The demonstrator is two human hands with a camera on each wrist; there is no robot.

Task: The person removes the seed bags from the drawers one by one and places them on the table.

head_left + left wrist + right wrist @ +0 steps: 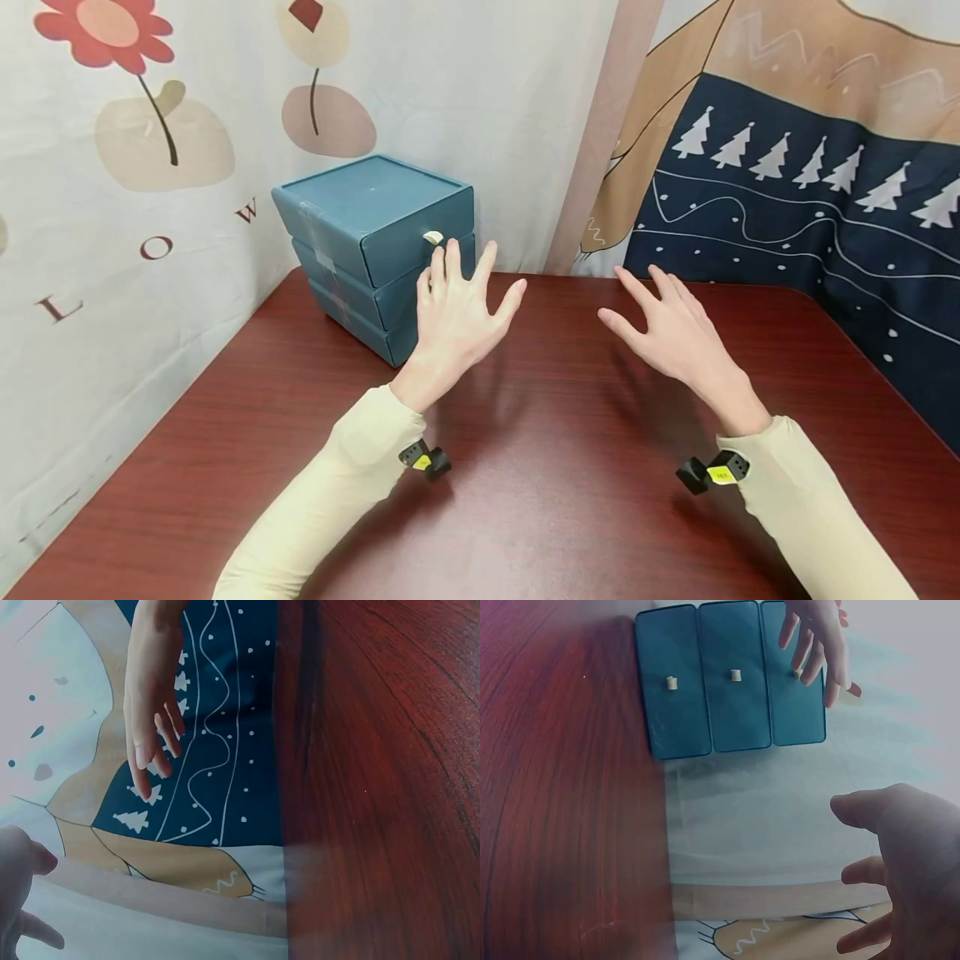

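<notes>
A blue three-drawer box (337, 225) stands at the back left of the table, and the right wrist view shows small cream knobs (736, 675) on its drawer fronts. My left hand (459, 317) is held up before the box, fingers spread, close to the top drawer's knob (433, 237); whether a finger touches it cannot be told. Nothing is held in it. To the right, my right hand (678, 337) hovers above the table with fingers extended and holds nothing. All the drawers look closed.
The dark red wooden table (555, 500) reaches back to a white curtain (480, 92) with flower prints. A navy cloth with white trees (795, 200) hangs at the back right. Each sleeve carries a small black wrist camera (426, 460).
</notes>
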